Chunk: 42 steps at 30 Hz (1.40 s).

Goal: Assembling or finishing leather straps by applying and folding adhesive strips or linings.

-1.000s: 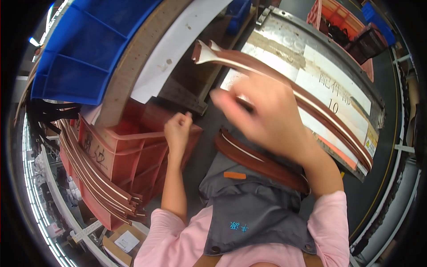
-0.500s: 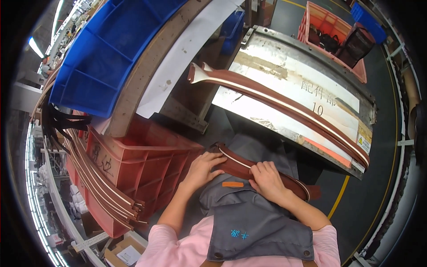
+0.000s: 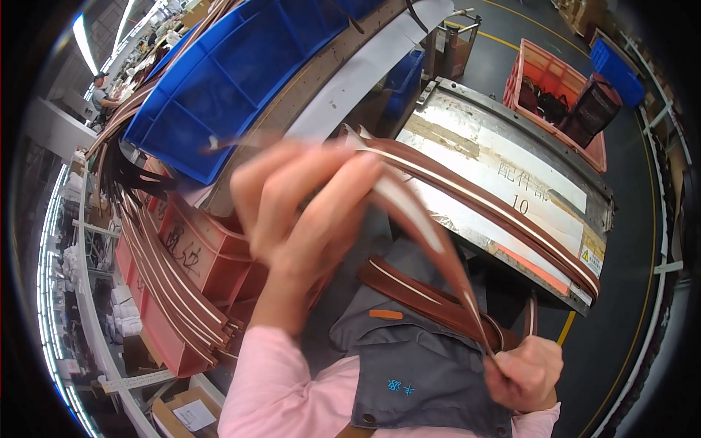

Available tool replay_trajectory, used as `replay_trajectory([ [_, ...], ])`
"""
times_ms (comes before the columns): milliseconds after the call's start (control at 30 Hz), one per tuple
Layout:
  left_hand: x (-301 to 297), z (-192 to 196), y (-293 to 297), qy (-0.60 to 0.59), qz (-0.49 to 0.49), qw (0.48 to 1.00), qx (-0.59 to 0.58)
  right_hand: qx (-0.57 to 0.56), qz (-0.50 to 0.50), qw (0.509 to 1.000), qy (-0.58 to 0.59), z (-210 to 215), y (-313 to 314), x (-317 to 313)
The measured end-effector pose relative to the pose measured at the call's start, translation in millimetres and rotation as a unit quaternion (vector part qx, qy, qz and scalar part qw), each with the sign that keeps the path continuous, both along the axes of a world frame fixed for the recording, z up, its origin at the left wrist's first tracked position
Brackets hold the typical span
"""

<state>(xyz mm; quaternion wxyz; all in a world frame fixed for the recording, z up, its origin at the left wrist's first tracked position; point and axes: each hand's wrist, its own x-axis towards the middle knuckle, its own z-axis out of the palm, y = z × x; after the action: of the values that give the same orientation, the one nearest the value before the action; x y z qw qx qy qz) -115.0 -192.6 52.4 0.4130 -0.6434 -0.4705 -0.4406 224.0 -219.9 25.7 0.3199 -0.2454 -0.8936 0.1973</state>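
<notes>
My left hand (image 3: pixel 303 201), smeared by motion, is raised in front of the blue bin with its fingers closed on one end of a long brown strip (image 3: pixel 441 252) with a whitish stripe. That strip runs slantwise down to my right hand (image 3: pixel 526 371), which is closed round it near my right hip. More brown strips with a thin white line (image 3: pixel 409 288) lie across my lap on the grey apron (image 3: pixel 431 372). Beyond them, a bundle of similar strips (image 3: pixel 489 202) rests on the metal-framed worktable (image 3: pixel 475 139).
At left stand a large blue bin (image 3: pixel 212 87) and a red crate (image 3: pixel 204 244), with striped strips (image 3: pixel 164 281) hanging beside it. A red crate of dark items (image 3: pixel 522 80) is behind the table. A cardboard box (image 3: pixel 171 420) lies lower left. Another person (image 3: pixel 102 95) is far left.
My left hand has risen from the lap, drawing up one strip's end. The right hand has moved right and down, gripping that strip. The view has shifted slightly.
</notes>
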Motion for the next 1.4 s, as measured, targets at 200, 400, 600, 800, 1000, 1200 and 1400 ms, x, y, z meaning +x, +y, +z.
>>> replay_trajectory([
  [200,82.6,-26.3,119.9,-0.065,-0.340,0.938,-0.007,-0.089,0.077,0.982,0.145,-4.9,58.8,-7.0],
  [400,133.3,-122.5,144.7,-0.004,-0.438,0.803,-0.404,0.047,-0.199,0.976,-0.072,-43.5,210.2,39.7],
  [600,117.9,-130.1,160.9,0.005,-0.466,0.710,-0.528,0.043,-0.144,0.983,-0.105,-95.3,296.5,32.4],
  [800,112.5,-100.5,227.2,-0.067,-0.457,0.691,-0.556,0.002,-0.130,0.987,-0.098,-113.9,317.5,40.0],
  [1000,136.3,-128.9,322.8,-0.113,-0.416,0.740,-0.516,0.010,-0.125,0.989,-0.083,-112.3,307.0,25.5],
  [1200,151.0,-145.7,317.8,0.058,-0.382,0.797,-0.465,-0.076,-0.118,0.986,-0.086,-101.5,279.2,35.3],
  [1400,148.1,-149.3,298.1,0.124,-0.363,0.801,-0.460,0.039,-0.199,0.979,0.029,-102.9,305.1,48.0],
])
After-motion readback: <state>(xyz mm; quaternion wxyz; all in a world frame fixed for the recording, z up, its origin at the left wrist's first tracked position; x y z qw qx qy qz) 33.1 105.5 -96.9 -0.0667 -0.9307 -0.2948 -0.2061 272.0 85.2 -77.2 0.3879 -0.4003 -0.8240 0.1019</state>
